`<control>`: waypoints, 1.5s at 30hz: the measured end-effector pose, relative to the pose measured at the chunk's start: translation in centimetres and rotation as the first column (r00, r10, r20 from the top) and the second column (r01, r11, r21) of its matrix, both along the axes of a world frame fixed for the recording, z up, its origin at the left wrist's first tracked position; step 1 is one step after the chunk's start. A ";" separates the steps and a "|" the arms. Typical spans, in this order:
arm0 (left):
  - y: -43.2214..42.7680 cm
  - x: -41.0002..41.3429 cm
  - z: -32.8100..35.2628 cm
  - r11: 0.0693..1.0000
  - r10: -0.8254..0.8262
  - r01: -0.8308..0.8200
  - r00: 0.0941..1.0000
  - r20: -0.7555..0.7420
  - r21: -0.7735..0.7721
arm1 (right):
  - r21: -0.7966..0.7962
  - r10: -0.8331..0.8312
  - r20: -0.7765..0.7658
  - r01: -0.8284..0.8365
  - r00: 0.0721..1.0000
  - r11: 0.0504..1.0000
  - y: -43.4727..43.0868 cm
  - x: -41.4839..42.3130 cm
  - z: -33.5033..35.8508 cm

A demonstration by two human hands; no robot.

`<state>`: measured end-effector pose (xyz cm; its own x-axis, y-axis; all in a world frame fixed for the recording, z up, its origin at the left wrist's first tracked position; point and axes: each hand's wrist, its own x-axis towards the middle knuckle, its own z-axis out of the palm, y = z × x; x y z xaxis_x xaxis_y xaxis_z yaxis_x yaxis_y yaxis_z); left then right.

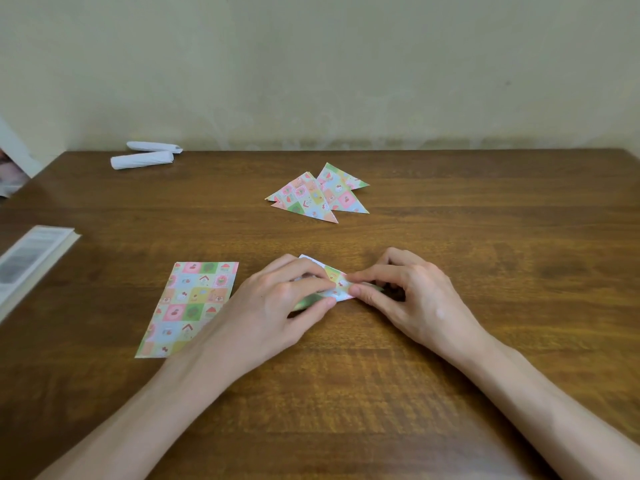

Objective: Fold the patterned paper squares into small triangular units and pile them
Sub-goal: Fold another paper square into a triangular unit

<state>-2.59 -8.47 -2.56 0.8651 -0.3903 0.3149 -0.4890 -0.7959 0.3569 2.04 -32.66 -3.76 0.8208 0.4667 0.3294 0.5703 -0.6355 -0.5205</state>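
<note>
Brown wood filled the head view, where the counter ran back to a pale wall. Near the middle I saw the left hand and the right hand meet over a partly folded paper piece that lay on the counter. Each grip was clamped on it, thumb and forefinger pinching from either side; most of it was hidden under the fingers. Just left of the left hand a flat sheet of the same patterned paper lay pattern up. Farther back, well apart from the hands, a pile of triangles sat overlapping. Two white rolls rested at the far left edge, and a blurred booklet lay at the left side.
</note>
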 end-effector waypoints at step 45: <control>0.1 1.2 -0.7 0.998 -0.062 0.062 0.998 -0.019 0.029 | 0.010 -0.060 -0.146 0.063 0.987 0.998 -0.3 0.2 0.7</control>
<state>-1.38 -8.36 -3.24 0.8442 -0.4525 0.2873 -0.5317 -0.7746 0.3425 2.26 -32.98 -3.02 0.8875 0.4099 0.2105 0.4476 -0.6588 -0.6046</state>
